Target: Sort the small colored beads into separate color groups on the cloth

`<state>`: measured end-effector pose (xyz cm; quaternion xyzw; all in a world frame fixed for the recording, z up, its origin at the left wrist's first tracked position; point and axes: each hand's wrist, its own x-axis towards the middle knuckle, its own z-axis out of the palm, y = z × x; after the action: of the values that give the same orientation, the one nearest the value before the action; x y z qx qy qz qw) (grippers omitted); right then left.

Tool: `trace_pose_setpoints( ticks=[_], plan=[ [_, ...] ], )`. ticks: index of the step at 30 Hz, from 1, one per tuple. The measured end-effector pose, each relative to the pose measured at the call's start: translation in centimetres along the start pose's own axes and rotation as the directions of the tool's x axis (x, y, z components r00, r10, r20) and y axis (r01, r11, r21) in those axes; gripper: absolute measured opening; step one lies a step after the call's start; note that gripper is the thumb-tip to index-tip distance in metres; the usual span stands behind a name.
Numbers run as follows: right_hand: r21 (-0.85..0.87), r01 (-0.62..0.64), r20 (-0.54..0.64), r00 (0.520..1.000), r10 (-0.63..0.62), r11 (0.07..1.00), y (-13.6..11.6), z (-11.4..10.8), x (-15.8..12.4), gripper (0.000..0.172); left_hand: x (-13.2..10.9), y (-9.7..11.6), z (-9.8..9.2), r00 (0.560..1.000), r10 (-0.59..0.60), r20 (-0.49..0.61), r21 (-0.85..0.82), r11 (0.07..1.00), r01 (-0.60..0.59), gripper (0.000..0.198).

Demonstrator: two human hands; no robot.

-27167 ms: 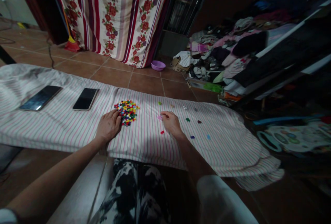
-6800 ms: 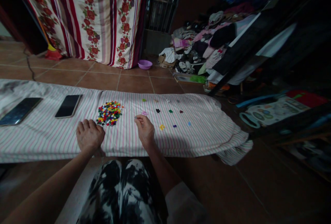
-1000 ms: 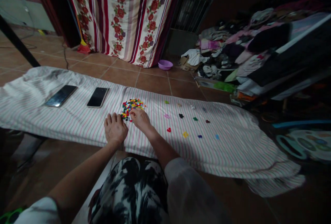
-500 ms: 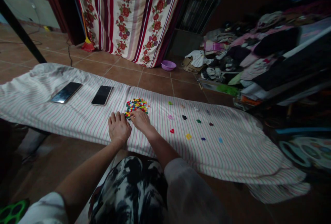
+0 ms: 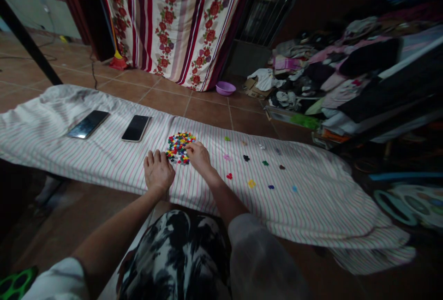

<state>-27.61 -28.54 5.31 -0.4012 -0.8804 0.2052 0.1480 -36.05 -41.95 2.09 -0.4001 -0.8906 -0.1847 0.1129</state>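
A pile of small coloured beads (image 5: 179, 145) lies on a striped cloth (image 5: 104, 161) spread over the floor. My right hand (image 5: 199, 157) rests at the pile's right edge, fingers pinched together; what they hold is too small to make out. My left hand (image 5: 158, 173) lies palm down on the cloth just left of and below the pile, fingers stretched out and holding nothing. To the right, single beads are laid out apart: pink (image 5: 226, 157), black (image 5: 246, 157), red (image 5: 229, 176), yellow (image 5: 251, 183) and several more.
Two phones (image 5: 87, 124) (image 5: 136, 128) lie on the cloth at the left. A floral curtain (image 5: 176, 18) hangs behind, with a purple bowl (image 5: 225, 88) on the tiles. Heaped clothes (image 5: 311, 74) fill the right side. My patterned trousers (image 5: 173, 258) show below.
My right hand has shifted from the pile's lower left edge to its right edge. My left hand has stayed flat on the cloth.
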Motion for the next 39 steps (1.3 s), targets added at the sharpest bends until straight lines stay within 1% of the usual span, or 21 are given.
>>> trace_pose_setpoints(
  ticks=[6,8,14,16,18,21,25,30,35,39],
  plan=[
    [-0.010,0.120,0.096,0.988,-0.118,0.993,-1.6,0.8,-0.7,0.026,0.0,0.0,-0.2,1.000,-0.001,-0.004,-0.012,1.000,0.001,0.043],
    [-0.025,0.142,0.117,0.983,-0.139,0.989,-2.2,0.9,-1.0,0.026,0.0,0.1,-0.1,1.000,-0.004,-0.006,-0.018,1.000,0.004,0.043],
    [-0.133,0.056,0.114,0.993,-0.041,0.990,-2.5,0.5,-1.0,0.029,0.0,0.0,0.1,1.000,-0.005,-0.021,-0.029,1.000,0.004,0.043],
    [-0.145,0.071,0.117,0.992,-0.054,0.987,-2.7,0.3,-1.0,0.030,0.0,0.1,0.0,1.000,-0.011,-0.013,-0.043,0.999,0.011,0.043],
    [-0.147,0.111,0.129,0.987,-0.092,0.983,-3.1,0.2,-1.2,0.030,0.0,0.1,-0.1,1.000,-0.020,-0.005,-0.057,0.998,0.020,0.043],
    [-0.181,0.149,0.165,0.979,-0.120,0.972,-3.9,0.3,-1.5,0.030,0.0,0.1,-0.2,1.000,-0.023,0.005,-0.058,0.998,0.023,0.043],
    [-0.248,0.133,0.207,0.975,-0.081,0.960,-4.8,0.4,-1.4,0.030,0.0,0.1,-0.1,1.000,-0.014,0.004,-0.039,0.999,0.014,0.042],
    [-0.272,0.097,0.255,0.967,-0.026,0.957,-6.0,0.0,-0.8,0.029,0.0,0.1,-0.1,1.000,-0.007,-0.011,-0.032,0.999,0.006,0.042],
    [-0.240,0.047,0.230,0.973,0.010,0.970,-6.4,0.3,-0.8,0.029,-0.1,0.0,-0.2,1.000,0.003,-0.005,-0.035,0.999,-0.003,0.042],
    [-0.126,0.025,0.150,0.989,-0.006,0.992,-5.5,0.3,-1.0,0.024,-0.2,0.0,-0.2,1.000,0.019,-0.022,0.000,1.000,-0.019,0.040]
  ],
)
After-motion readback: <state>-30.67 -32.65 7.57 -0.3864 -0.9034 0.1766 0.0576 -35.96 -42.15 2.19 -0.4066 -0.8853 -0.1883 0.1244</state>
